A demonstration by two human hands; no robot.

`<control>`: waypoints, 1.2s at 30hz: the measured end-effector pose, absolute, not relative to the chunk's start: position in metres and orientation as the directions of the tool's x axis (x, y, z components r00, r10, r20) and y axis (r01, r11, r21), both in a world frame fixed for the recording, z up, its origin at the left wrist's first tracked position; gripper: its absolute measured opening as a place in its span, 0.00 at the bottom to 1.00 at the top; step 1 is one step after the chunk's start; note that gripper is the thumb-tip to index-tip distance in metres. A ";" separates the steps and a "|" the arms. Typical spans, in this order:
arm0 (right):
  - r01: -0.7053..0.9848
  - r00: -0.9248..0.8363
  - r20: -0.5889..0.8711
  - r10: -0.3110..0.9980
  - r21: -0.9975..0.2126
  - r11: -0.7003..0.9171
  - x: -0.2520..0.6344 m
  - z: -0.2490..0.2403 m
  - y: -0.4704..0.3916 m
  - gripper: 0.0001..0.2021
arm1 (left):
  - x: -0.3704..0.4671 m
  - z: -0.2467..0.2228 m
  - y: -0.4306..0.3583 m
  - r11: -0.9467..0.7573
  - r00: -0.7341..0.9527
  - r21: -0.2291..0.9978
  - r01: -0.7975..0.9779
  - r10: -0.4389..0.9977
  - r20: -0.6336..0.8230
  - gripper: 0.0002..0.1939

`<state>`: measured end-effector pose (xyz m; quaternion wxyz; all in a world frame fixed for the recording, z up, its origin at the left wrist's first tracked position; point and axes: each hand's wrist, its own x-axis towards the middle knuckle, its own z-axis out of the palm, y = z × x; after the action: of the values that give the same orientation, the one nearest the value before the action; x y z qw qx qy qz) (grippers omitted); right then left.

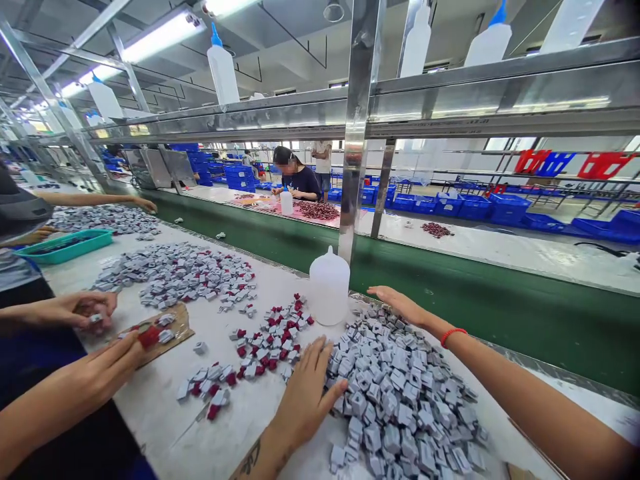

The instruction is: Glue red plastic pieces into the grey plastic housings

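A large heap of small grey plastic pieces (400, 393) lies on the white tabletop before me. My left hand (311, 387) rests flat at the heap's left side, fingers stretched and thumb apart, touching pieces there. At the heap's far edge, beside the green belt, my right hand (397, 305) reaches across with its fingers extended; part of it is turned away from view. A translucent white bottle (329, 290) stands upright just beyond the heap, between my hands. Grey pieces joined with dark red parts (273, 340) are scattered to the left of my left hand.
A co-worker's hands (107, 363) handle pieces over a brown cardboard scrap (175, 327) at left. Behind lie another pile of pieces (175, 273) and a teal tray (67, 247). A green conveyor belt (450, 293) runs behind the table, beneath a metal shelf (280, 117) carrying bottles.
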<state>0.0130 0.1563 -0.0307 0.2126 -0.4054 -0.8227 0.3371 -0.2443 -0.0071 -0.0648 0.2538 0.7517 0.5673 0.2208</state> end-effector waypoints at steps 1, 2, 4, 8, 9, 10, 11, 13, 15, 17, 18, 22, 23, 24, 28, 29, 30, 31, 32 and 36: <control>0.534 -0.552 0.081 0.830 -0.731 0.426 0.018 -0.034 0.160 0.18 | -0.243 -0.064 -0.003 -0.228 0.262 0.643 0.731 0.964 0.045 0.38; 0.542 -0.530 0.080 0.844 -0.733 0.410 0.022 -0.038 0.163 0.18 | -0.242 -0.063 0.002 -0.231 0.268 0.655 0.719 0.962 0.044 0.39; 0.555 -0.506 0.074 0.860 -0.735 0.389 0.026 -0.048 0.168 0.18 | -0.239 -0.061 0.013 -0.241 0.287 0.684 0.688 0.957 0.048 0.39; 0.562 -0.518 0.059 0.853 -0.729 0.392 0.023 -0.062 0.173 0.18 | -0.231 -0.062 0.034 -0.262 0.311 0.748 0.610 0.947 0.079 0.29; 0.561 -0.528 0.057 0.847 -0.725 0.398 0.021 -0.063 0.174 0.18 | -0.229 -0.063 0.037 -0.267 0.314 0.761 0.591 0.945 0.088 0.26; 0.560 -0.539 0.055 0.841 -0.722 0.406 0.019 -0.063 0.175 0.18 | -0.229 -0.064 0.041 -0.272 0.317 0.772 0.575 0.944 0.097 0.24; 0.557 -0.551 0.053 0.833 -0.719 0.415 0.018 -0.062 0.176 0.18 | -0.228 -0.064 0.044 -0.278 0.321 0.780 0.560 0.941 0.105 0.24; 0.547 -0.579 0.056 0.814 -0.714 0.438 0.014 -0.061 0.178 0.18 | -0.230 -0.063 0.051 -0.297 0.336 0.791 0.535 0.934 0.123 0.23; 0.533 -0.608 0.062 0.791 -0.707 0.465 0.009 -0.060 0.179 0.18 | -0.234 -0.062 0.060 -0.331 0.370 0.793 0.511 0.918 0.145 0.22; 0.525 -0.632 0.065 0.772 -0.697 0.488 0.003 -0.061 0.178 0.18 | -0.236 -0.061 0.068 -0.373 0.414 0.789 0.488 0.895 0.168 0.21; 0.523 -0.642 0.066 0.764 -0.691 0.499 0.000 -0.061 0.177 0.17 | -0.236 -0.062 0.072 -0.391 0.433 0.786 0.478 0.884 0.176 0.21; 0.512 -0.674 0.089 0.733 -0.659 0.551 -0.010 -0.061 0.169 0.16 | -0.228 -0.069 0.078 -0.414 0.433 0.776 0.476 0.878 0.203 0.20; 0.509 -0.679 0.099 0.727 -0.651 0.564 -0.012 -0.060 0.167 0.15 | -0.225 -0.071 0.077 -0.411 0.417 0.774 0.482 0.884 0.211 0.20; 0.508 -0.682 0.108 0.724 -0.642 0.574 -0.013 -0.059 0.165 0.15 | -0.223 -0.073 0.076 -0.408 0.399 0.771 0.489 0.891 0.218 0.20; 0.505 -0.696 0.122 0.708 -0.618 0.603 -0.017 -0.057 0.159 0.14 | -0.218 -0.077 0.069 -0.407 0.360 0.750 0.521 0.902 0.239 0.19; 0.504 -0.701 0.120 0.703 -0.615 0.607 -0.018 -0.056 0.158 0.14 | -0.218 -0.077 0.068 -0.407 0.356 0.744 0.530 0.903 0.241 0.19; 0.502 -0.705 0.116 0.699 -0.614 0.609 -0.019 -0.056 0.156 0.13 | -0.218 -0.078 0.066 -0.408 0.352 0.737 0.539 0.904 0.243 0.18; 0.500 -0.710 0.112 0.695 -0.615 0.610 -0.020 -0.056 0.155 0.13 | -0.219 -0.079 0.064 -0.408 0.348 0.731 0.546 0.905 0.245 0.18; 0.497 -0.715 0.108 0.691 -0.617 0.611 -0.021 -0.056 0.153 0.13 | -0.219 -0.079 0.062 -0.410 0.346 0.726 0.552 0.905 0.248 0.17; 0.480 -0.732 0.093 0.675 -0.633 0.607 -0.023 -0.057 0.146 0.13 | -0.220 -0.082 0.053 -0.417 0.336 0.716 0.560 0.904 0.263 0.16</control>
<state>-0.0234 0.1456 -0.0570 0.1636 -0.3278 -0.8814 0.2981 -0.2203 0.0525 -0.0822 0.2612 0.7744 0.4727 0.3295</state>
